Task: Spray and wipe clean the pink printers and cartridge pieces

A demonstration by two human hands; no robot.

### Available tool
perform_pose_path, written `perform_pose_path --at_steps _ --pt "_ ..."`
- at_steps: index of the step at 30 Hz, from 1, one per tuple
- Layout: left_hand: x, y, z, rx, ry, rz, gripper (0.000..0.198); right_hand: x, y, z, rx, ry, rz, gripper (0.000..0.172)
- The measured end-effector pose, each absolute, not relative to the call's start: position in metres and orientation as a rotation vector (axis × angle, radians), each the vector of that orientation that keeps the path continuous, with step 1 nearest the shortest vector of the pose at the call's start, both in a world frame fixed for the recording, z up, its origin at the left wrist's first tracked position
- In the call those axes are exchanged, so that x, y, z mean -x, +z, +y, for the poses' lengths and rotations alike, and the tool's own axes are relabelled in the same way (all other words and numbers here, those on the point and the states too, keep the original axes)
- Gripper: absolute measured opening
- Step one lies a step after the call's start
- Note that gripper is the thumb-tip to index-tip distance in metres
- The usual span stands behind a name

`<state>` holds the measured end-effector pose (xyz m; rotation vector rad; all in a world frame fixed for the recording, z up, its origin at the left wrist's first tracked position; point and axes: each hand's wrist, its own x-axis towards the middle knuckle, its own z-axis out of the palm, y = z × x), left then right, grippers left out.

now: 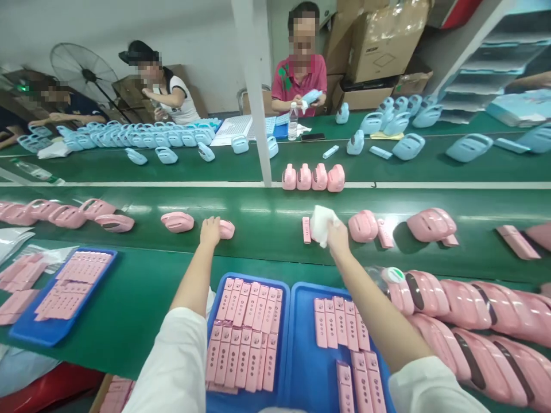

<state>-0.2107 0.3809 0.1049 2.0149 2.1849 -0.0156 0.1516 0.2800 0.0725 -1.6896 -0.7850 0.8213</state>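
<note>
**Left hand** [210,229]: the grip is closed over the left end of a small pink shell [227,229]. The rest of the shell is seen sticking out to the right of the fingers, its long axis running left to right along the green belt [258,255]. Hand and shell are placed left of the white post [257,115], nearer the camera than its foot.

**Right hand** [338,238]: the grip is clenched on a bunched white cloth [321,222], held above and to the left of the knuckles, right of the post.

**Beside the right hand:**
- A pink strip [306,229] is laid on the belt just beside the cloth, on its post side, long axis pointing away from the camera.
- Whether cloth and strip touch cannot be told.
- The strip is found much nearer the right hand than the left.
- A larger shell [364,225] is seen just beside the right hand, on the side away from the post.

**Further out:**
- Four shells [313,176] are stood in a row just right of the post's foot.
- Two blue trays [307,367] of strips are set on the worktop on the near side of the post, between the forearms.
- A pile of long pink casings [473,321] is stacked far right of the post.
- Behind the post, light blue casings [163,137] are lined up, and other people are seated there.
</note>
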Motion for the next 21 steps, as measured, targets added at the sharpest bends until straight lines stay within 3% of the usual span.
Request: perform_pose_path --at_steps 7,16,21 --pt "0.198 0.141 0.351 -2.2 -0.045 2.001 0.024 -0.117 0.09 0.183 1.539 1.176 -0.768 0.047" --pt "0.121 0.225 0.231 -1.955 0.462 1.322 0.045 -0.129 0.132 0.14 1.399 1.18 -0.704 0.076" --pt "0.068 0.26 0.172 -1.68 0.553 0.99 0.04 -0.134 0.186 0.106 1.199 1.067 -1.164 0.061"
